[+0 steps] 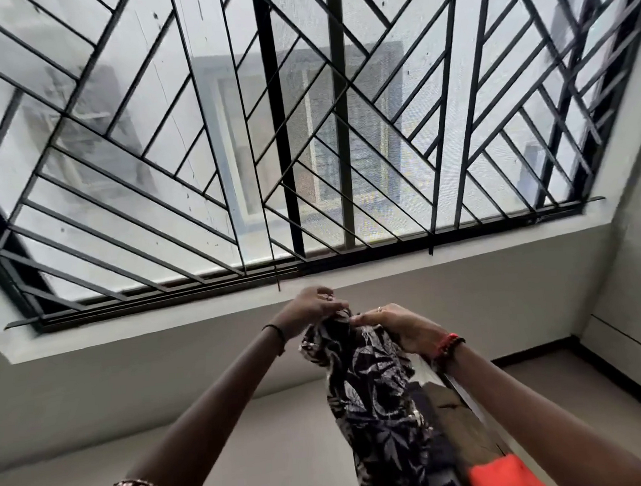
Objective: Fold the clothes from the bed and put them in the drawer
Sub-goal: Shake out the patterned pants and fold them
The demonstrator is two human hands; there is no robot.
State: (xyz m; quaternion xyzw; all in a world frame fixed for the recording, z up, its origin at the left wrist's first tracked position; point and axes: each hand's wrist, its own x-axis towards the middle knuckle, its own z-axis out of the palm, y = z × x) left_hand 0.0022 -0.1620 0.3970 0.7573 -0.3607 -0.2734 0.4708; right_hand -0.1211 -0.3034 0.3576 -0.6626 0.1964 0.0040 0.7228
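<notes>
Garment, dark with a white leaf print, held up in the air at frame centre and hanging limp toward 5 o'clock. It is bunched into a narrow drape, not spread. Left hand and right hand meet at its top edge, nearly touching, with the fingers of both curled and pinching the cloth there. Brown cloth and orange cloth hang just beside it at 5 o'clock, under the right forearm; held or draped over the arm, cannot tell. Barred window fills 12 o'clock. Bed and drawer out of view. Judgement: thin, soft, light fabric with no stiffness, likely to slide and collapse on itself. Best held by a seam or hem at two corners, hands parted, so it hangs flat for folding.
</notes>
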